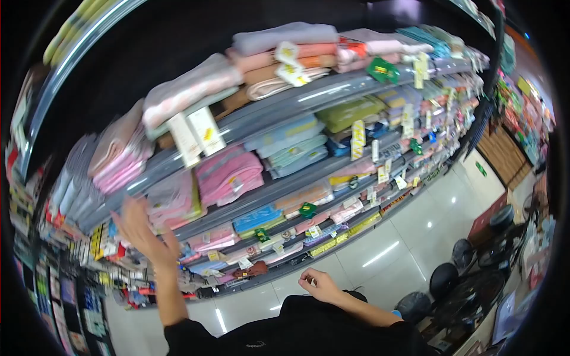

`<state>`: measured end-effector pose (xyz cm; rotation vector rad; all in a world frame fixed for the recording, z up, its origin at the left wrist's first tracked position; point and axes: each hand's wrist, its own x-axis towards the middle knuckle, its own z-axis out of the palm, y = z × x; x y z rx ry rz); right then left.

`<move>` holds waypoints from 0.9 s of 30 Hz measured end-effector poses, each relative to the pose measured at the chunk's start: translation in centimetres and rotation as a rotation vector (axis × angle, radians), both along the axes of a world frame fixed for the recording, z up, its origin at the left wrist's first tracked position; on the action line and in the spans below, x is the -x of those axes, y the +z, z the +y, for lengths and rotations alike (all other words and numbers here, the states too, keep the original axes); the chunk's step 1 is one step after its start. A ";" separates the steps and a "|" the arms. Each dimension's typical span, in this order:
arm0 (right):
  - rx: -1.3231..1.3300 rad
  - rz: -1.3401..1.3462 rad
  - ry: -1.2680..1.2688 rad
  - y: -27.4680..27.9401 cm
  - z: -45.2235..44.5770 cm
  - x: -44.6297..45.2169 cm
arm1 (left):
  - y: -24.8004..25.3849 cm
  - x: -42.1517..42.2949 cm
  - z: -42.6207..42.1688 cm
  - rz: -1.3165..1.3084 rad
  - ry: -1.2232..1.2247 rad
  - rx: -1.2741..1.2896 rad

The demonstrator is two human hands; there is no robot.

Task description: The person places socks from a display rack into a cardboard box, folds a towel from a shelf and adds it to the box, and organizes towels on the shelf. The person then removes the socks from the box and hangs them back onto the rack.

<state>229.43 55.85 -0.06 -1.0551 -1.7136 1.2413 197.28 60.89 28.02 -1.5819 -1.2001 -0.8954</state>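
My left hand (145, 231) is raised in front of the shelves, blurred, with its fingers apart and nothing in it. Nearest to it are folded pink and grey towels (169, 202) on a middle shelf. Further right on that shelf lies a pink folded stack (230, 178). Low at the centre, my right hand (319, 285) hangs over the floor, its fingers curled; whether they hold anything is too small to tell. Above, white tags (199, 136) hang from the shelf edge below folded pale towels (190, 89).
Several shelf tiers (285, 104) of folded textiles curve across the view. Tiled floor (380, 249) lies below them. Dark round objects (445, 279) stand at the lower right, near a brown wooden panel (504, 154). More hanging goods line the left side.
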 end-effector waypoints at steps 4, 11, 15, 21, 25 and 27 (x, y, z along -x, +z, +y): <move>0.061 0.016 -0.033 -1.4 -0.1 -4.0 | -10.7 -12.4 -1.3 -0.022 -0.492 0.462; 0.051 -0.033 -0.183 -1.2 -0.1 -12.7 | -20.5 -29.8 -1.6 -0.321 -0.826 1.100; 0.105 0.070 -0.321 -2.6 -1.1 -17.9 | -20.4 -35.7 -0.8 -0.070 -0.981 1.317; 0.084 0.140 -0.469 -2.4 -1.7 -24.2 | -21.3 -43.0 0.8 0.109 -1.095 1.431; 0.134 0.162 -0.628 -4.3 -2.2 -26.0 | -21.1 -46.8 1.8 0.239 -1.162 1.474; 0.044 0.177 -0.691 -4.6 -2.5 -26.8 | -21.0 -48.6 2.7 0.332 -1.251 1.461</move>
